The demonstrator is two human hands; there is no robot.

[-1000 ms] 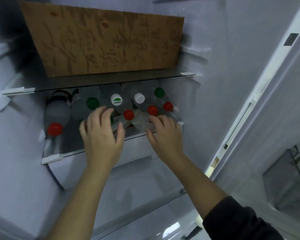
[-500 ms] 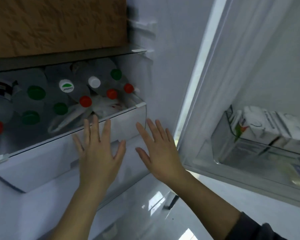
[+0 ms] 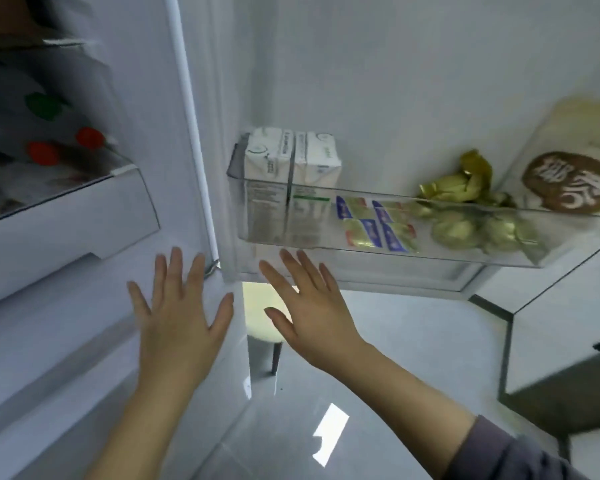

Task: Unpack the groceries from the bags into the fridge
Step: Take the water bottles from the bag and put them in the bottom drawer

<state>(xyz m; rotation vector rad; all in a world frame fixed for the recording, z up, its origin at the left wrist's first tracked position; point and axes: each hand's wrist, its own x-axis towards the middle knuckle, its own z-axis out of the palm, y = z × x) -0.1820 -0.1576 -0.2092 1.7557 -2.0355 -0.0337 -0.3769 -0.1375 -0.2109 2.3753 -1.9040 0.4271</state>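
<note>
My left hand (image 3: 179, 317) and my right hand (image 3: 309, 306) are both empty, fingers spread, held out in front of the open fridge below its shelves. On the left a fridge shelf (image 3: 66, 199) holds lying bottles with red caps (image 3: 42, 153) and a green cap (image 3: 42, 105). On the right the clear door bin (image 3: 413, 247) holds two white cartons (image 3: 291, 157), small blue and yellow packets (image 3: 374, 220), gold-green wrapped sweets (image 3: 465, 188) and a pack with a brown round label (image 3: 568, 183).
The white door edge (image 3: 191, 133) runs upright between shelf and door bin. A white drawer front (image 3: 66, 216) sits under the bottle shelf. Glossy grey floor (image 3: 326, 410) lies below, with a stool leg (image 3: 274, 355) and a dark cabinet (image 3: 568, 393) at the right.
Both hands have drawn back from the bottles on the shelf and opened. The view has swung right, bringing the door bin into sight.
</note>
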